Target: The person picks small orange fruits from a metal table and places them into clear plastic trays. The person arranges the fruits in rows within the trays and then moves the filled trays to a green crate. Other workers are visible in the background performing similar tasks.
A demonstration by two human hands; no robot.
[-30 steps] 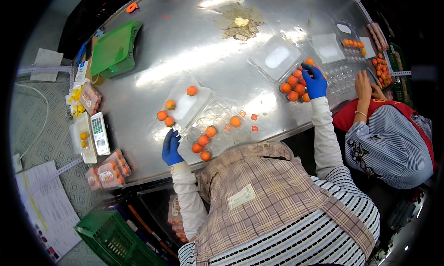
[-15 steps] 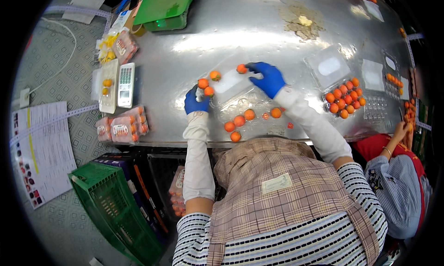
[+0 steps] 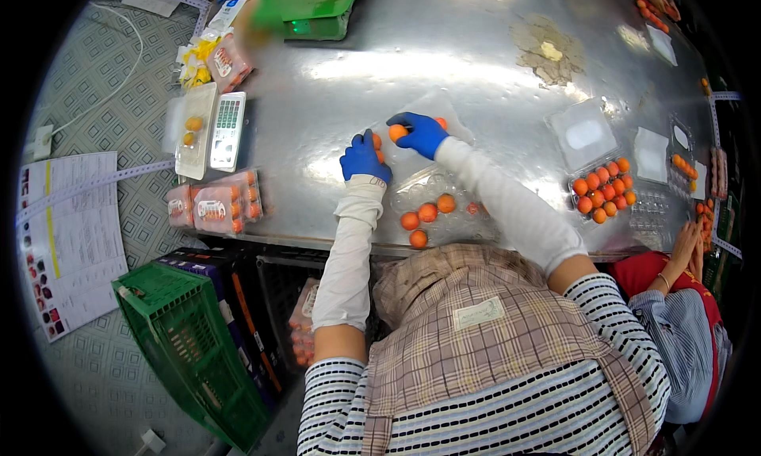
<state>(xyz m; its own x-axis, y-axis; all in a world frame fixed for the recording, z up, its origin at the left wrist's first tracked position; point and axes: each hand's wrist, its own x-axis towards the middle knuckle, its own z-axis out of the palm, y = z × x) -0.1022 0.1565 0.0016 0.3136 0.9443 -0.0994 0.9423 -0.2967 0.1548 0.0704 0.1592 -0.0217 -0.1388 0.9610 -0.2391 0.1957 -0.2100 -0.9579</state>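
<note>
My left hand [image 3: 365, 159], in a blue glove, curls against two small oranges [image 3: 378, 148]; its fingers partly cover them. My right hand [image 3: 422, 136], also blue-gloved, pinches a small orange [image 3: 398, 134] between thumb and fingertips. Behind its knuckles another orange [image 3: 441, 124] shows partly. Both hands are over a clear plastic tray [image 3: 448, 107] with a pale bottom, mostly hidden by my right hand and sleeve. Nearer me, several loose oranges [image 3: 428, 212] lie by the moulded clear plastic [image 3: 420, 184].
To the right stands a filled tray of oranges [image 3: 602, 188] beside an open clear box [image 3: 585, 131]. At left are a scale [image 3: 196, 135], packed fruit boxes [image 3: 218, 206] and a green device [image 3: 317, 12]. A green crate [image 3: 178, 329] stands below; a co-worker [image 3: 682, 313] sits at right.
My right hand has moved left, away from one orange, and now pinches another. My left hand has shifted right, over the two oranges beside it. The view has shifted slightly.
</note>
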